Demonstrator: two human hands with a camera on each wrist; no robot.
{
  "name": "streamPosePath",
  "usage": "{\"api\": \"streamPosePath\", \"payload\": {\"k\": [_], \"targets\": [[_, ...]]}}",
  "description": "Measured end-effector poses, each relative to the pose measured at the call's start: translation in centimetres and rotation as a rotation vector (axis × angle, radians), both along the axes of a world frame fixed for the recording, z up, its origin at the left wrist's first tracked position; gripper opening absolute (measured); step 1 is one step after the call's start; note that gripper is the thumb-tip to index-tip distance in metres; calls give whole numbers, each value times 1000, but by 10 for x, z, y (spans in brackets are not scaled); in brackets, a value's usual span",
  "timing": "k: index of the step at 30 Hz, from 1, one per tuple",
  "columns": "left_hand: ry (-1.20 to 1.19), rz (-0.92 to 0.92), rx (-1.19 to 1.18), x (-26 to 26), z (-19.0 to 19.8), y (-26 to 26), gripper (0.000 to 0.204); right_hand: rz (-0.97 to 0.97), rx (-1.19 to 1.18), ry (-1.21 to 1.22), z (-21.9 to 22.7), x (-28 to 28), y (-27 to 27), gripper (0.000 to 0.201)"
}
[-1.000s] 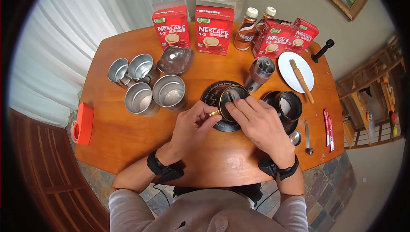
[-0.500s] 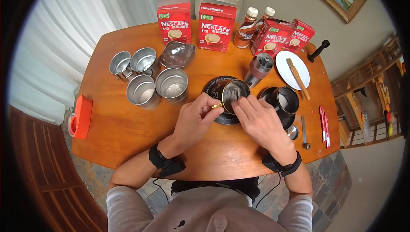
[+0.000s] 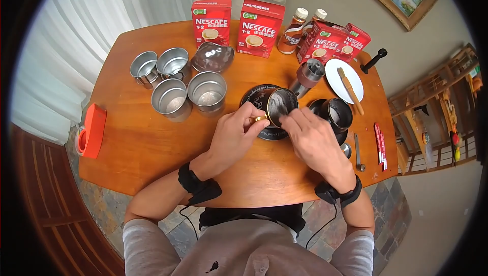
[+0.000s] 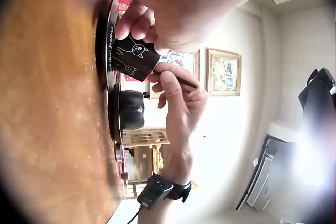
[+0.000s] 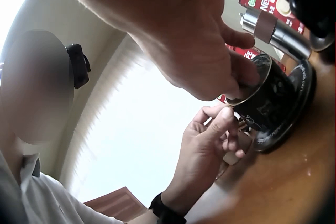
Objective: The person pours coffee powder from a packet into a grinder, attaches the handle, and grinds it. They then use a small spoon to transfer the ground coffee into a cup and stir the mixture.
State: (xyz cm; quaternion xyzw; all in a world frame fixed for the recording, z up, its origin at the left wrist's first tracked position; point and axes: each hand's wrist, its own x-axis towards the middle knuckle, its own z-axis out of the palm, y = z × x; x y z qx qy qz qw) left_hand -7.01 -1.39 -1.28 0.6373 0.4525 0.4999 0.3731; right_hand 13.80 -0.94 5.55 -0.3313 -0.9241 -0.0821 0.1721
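A black cup with white cat drawings (image 4: 137, 50) stands on a dark saucer (image 3: 252, 98). My left hand (image 3: 231, 132) pinches its gold handle (image 3: 261, 118) between thumb and fingers. Over the cup's right rim is my right hand (image 3: 316, 136), its fingertips at the mouth. The left wrist view shows a thin dark handle (image 4: 185, 81) pinched in the right hand (image 4: 181, 100); its lower end is hidden. Pale residue coats the cup's inner wall (image 3: 278, 104). In the right wrist view the fingers cover part of the cup's opening.
A second black cup (image 3: 339, 113) on its saucer and a grinder (image 3: 307, 77) stand to the right. Beyond are a white plate (image 3: 333, 75) with a brush (image 3: 351, 90), bottles and red boxes (image 3: 260, 28). Several metal cups (image 3: 172, 98) stand left; red sachets (image 3: 379, 146) lie right.
The right hand has shifted slightly right and back towards the cup's near rim, uncovering more of its inside. The left hand keeps hold of the handle. The head view has shifted a little.
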Motion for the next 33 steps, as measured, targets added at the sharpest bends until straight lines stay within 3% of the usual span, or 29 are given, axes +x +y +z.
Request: {"api": "streamPosePath", "payload": {"k": [3, 9, 12, 16, 19, 22, 25, 28, 33], "targets": [[57, -3, 40, 0, 6, -2, 13, 3, 98, 46, -2, -4, 15, 18], [37, -20, 34, 1, 1, 3, 15, -31, -109, -6, 4, 4, 4, 21], [83, -57, 73, 1, 4, 5, 15, -46, -43, 105, 9, 1, 12, 21], [144, -62, 103, -1, 5, 7, 15, -52, -101, 7, 4, 7, 14, 23], [93, -80, 64, -4, 1, 11, 15, -8, -186, 114, 12, 6, 17, 14], [121, -78, 75, -6, 0, 11, 13, -97, -120, 100, 16, 3, 22, 8], [31, -130, -40, -11, 0, 14, 12, -57, -237, 100, 19, 6, 23, 7], [-86, -171, -161, -12, -9, 19, 13, -135, -311, 191, 23, 7, 29, 9], [-291, -207, -302, -18, -12, 27, 18, -108, -191, 275, 2, 5, 47, 9]]}}
